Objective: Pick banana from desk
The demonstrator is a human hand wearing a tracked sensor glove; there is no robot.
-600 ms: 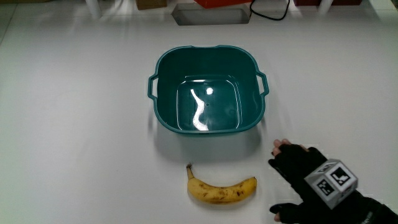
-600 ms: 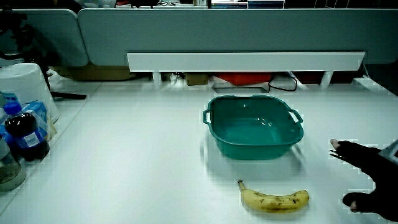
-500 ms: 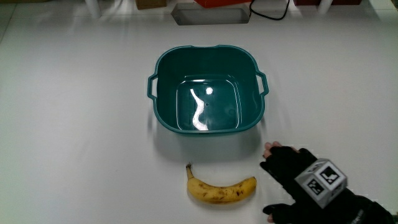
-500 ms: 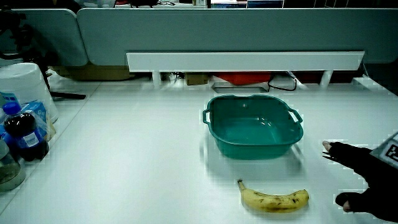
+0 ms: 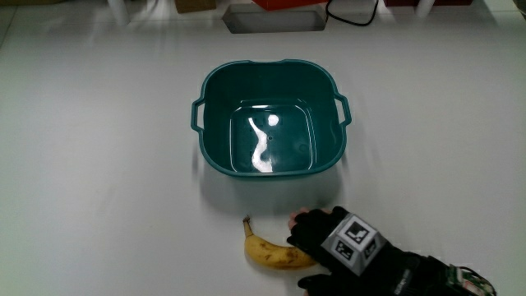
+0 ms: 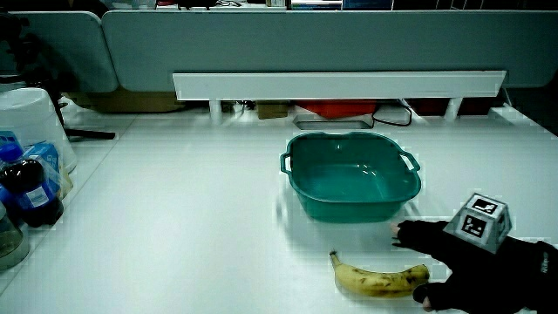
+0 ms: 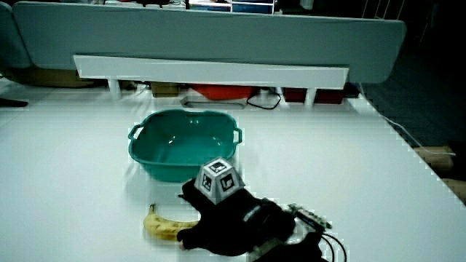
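One white desk [image 5: 99,164] fills the main view, a low grey partition [image 6: 305,39] at its twelve o'clock edge. An empty teal basin [image 5: 271,115] sits mid-desk. At its six o'clock the banana [image 5: 267,251] lies flat, not yet lifted. The hand [image 5: 337,247] spreads over the banana's three o'clock end, fingers open, closing and lifting left to do.

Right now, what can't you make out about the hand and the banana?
- Blunt end of the banana: covered by the hand in the main view and in both side views.
- Contact between fingers and banana: hidden under the glove.
- Forearm: cut off by the picture's edge in a side view.
- Basin contents: only glare shows.
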